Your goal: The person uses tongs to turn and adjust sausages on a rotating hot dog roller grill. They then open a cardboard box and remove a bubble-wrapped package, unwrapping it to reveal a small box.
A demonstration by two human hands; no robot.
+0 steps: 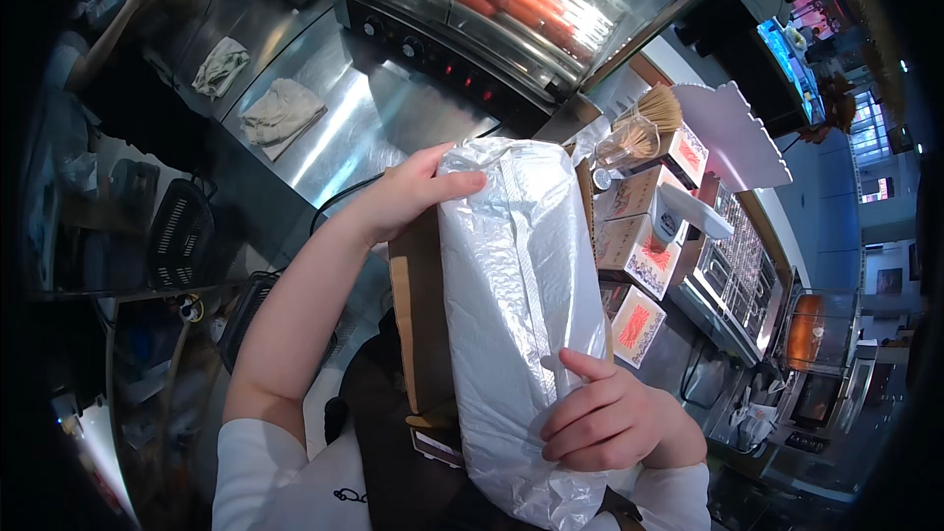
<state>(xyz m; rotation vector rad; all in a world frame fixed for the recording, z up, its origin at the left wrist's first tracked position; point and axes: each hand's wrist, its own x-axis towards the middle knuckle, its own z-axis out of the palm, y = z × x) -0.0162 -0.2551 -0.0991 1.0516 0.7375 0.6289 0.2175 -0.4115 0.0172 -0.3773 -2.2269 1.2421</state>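
Note:
A long silver foil bag [516, 258], with a seam running down its middle, lies against my body and partly covers an opened cardboard box [419, 317]. My left hand [420, 192] grips the bag's far left corner, thumb on top. On the lower right of the bag, my right hand [605, 417] presses with curled fingers, its index finger raised somewhat. What the bag contains is hidden.
Ahead stands a hot dog roller grill [479, 7] with sausages. Folded cloths [280, 114] lie on the steel counter [346, 133]. At right are printed cartons [638, 236], a cup of skewers [630, 140] and a griddle with molds [737, 265]. A co-worker's arm [110, 37] shows upper left.

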